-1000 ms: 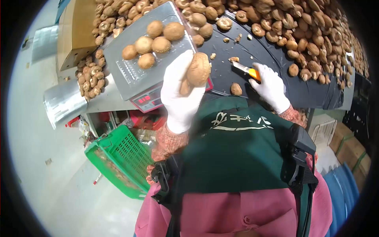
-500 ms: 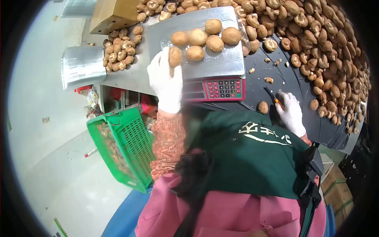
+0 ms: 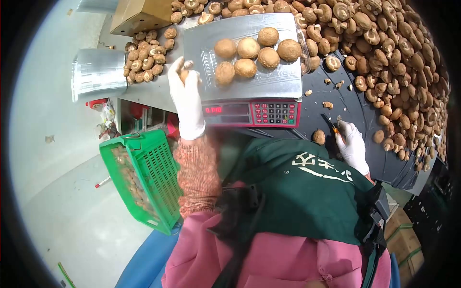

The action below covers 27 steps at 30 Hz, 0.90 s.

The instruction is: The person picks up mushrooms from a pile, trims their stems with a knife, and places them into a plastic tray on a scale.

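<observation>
My left hand, white-gloved, is just left of the weighing platform. Its fingers curl around a small brown thing, apparently a shiitake mushroom, mostly hidden. Beside it, a clear plastic tray on the digital scale bears several shiitake caps, domes up. The red display seems to read 0.140. My right hand, also gloved, rests on the black sheet, closed around a small knife with an orange handle and dark blade. One loose mushroom lies left of that hand.
A large mushroom heap covers the right and back. Cut stem bits dot the black sheet. Stacked clear trays, a small mushroom pile and a cardboard box stand at left. Below is a green crate.
My left hand has let go of the near-left mushroom on the tray and moved left off the platform. The right hand keeps its place with the knife. The view has shifted slightly.
</observation>
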Available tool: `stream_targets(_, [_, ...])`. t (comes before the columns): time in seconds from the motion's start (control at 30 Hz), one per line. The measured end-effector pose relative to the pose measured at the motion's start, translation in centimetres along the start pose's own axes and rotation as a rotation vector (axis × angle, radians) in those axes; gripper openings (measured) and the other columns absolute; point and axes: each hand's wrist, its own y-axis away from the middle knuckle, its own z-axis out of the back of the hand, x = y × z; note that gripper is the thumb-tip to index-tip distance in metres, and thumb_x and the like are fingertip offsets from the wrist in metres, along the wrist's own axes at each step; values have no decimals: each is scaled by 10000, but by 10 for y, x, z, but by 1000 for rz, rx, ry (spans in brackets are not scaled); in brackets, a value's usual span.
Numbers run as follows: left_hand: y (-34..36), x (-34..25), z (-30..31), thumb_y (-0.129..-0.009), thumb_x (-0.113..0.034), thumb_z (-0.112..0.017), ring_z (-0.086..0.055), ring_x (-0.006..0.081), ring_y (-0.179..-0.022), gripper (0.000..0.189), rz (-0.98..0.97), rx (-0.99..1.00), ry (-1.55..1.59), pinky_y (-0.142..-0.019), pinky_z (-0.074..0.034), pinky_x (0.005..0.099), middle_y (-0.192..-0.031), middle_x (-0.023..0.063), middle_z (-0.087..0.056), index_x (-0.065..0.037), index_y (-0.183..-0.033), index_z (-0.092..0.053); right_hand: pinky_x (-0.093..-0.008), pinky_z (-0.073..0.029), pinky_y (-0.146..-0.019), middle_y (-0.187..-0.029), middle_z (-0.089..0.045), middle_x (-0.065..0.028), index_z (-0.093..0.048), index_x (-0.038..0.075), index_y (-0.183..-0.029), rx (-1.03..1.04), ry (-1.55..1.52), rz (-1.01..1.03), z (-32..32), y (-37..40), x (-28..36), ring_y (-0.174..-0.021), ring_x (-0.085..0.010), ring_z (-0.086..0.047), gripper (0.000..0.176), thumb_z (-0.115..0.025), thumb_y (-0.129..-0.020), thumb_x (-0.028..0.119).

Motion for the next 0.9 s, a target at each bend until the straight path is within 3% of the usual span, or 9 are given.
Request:
stream_targets(0.17, [-23,20,-29,-924,-131,-604,-562,375,-1146,447,-426,69,-608,-1039,-412,442,-1273,228,-567,52,-1320,-507,-441,-490,-889,-1110,-636,-130,-583,78,-1223,11,-14,11,5,-8,7,-1030,-352,-615,385,-674,-859,166])
stream_targets(0.3, [-32,32,-42,-954,-220,-598,-491,409,-1285,480,-494,267,-843,-1111,-347,475,-1381,272,-531,40,-1353,-535,-446,-510,-788,-988,-645,-133,-624,81,-1143,-115,-30,61,19,-7,12,-925,-349,-635,308,-663,-866,209])
stream_targets(0.37, [-39,49,-27,-1004,-239,-543,-409,409,-1365,527,-552,247,-982,-1153,-284,481,-1461,269,-459,33,-1444,-439,-446,-514,-797,-966,-654,-142,-630,85,-1118,-190,-41,53,13,-1,-3,-905,-345,-640,259,-612,-880,187])
stream_targets(0.4, [-42,50,-25,-1034,-263,-499,-385,395,-1392,529,-496,262,-938,-1171,-263,464,-1501,255,-417,35,-1462,-411,-402,-497,-852,-1042,-659,-107,-623,108,-1179,-70,-128,-61,24,1,-1,-977,-310,-634,301,-636,-894,204])
stream_targets(0.53, [-38,36,-32,-1054,-303,-468,-355,386,-1418,561,-404,157,-731,-1185,-246,441,-1521,257,-392,45,-1483,-374,-373,-505,-839,-1040,-683,-88,-655,116,-1137,-281,-40,-163,28,13,-20,-960,-285,-648,237,-627,-910,178])
stream_targets(0.6, [-44,50,-23,-1064,-322,-435,-339,387,-1433,566,-403,372,-893,-1188,-238,450,-1538,268,-359,39,-1493,-362,-384,-517,-785,-965,-677,-93,-659,107,-1094,-457,-58,-191,36,15,-36,-889,-291,-655,210,-632,-896,173])
stream_targets(0.67, [-42,53,-27,-1060,-329,-438,-322,376,-1447,565,-562,361,-987,-1191,-227,460,-1561,239,-341,14,-1503,-362,-388,-527,-729,-919,-678,-87,-669,109,-1053,-603,-105,-254,45,5,-44,-822,-290,-663,175,-635,-888,155])
stream_targets(0.8, [-38,37,-26,-1061,-333,-432,-280,344,-1480,578,-441,403,-1045,-1213,-157,458,-1590,220,-302,0,-1522,-332,-381,-540,-733,-908,-687,-82,-681,105,-1021,-777,-67,-250,64,-22,-64,-823,-289,-675,150,-651,-876,124])
stream_targets(0.9, [-33,26,-28,-1066,-325,-420,-252,317,-1495,584,-290,251,-704,-1217,-164,432,-1600,205,-291,0,-1536,-301,-368,-541,-753,-918,-691,-93,-686,104,-1035,-826,-141,-301,88,-43,-65,-840,-283,-682,154,-652,-888,136])
